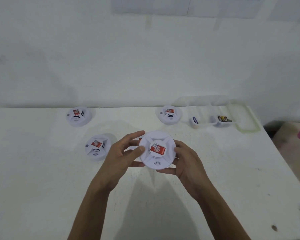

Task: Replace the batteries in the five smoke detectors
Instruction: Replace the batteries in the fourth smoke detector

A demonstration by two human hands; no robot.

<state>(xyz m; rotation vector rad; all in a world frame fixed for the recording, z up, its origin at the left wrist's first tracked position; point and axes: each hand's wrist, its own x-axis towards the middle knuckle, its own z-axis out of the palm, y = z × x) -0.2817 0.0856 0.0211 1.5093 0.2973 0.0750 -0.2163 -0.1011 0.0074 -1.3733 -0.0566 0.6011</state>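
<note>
Head view: a white round smoke detector (157, 150) with a red sticker on top is held up above the white surface (42, 187), between the two hands. The left hand (123, 153) grips its left edge, thumb on the front and fingers curled behind. The right hand (185, 160) grips its right and lower edge. A bit of red shows behind the left hand's fingers; I cannot tell what it is.

Just left of the left hand sits a second detector (97, 147). Farther back and to the left sits a third detector (78, 115). Back and a little right of the right hand sits a fourth detector (170, 114). Next to that one, farther right, is a clear plastic box (208, 124) with batteries (223, 118) in it. Its green-edged lid (246, 118) lies beside it.
</note>
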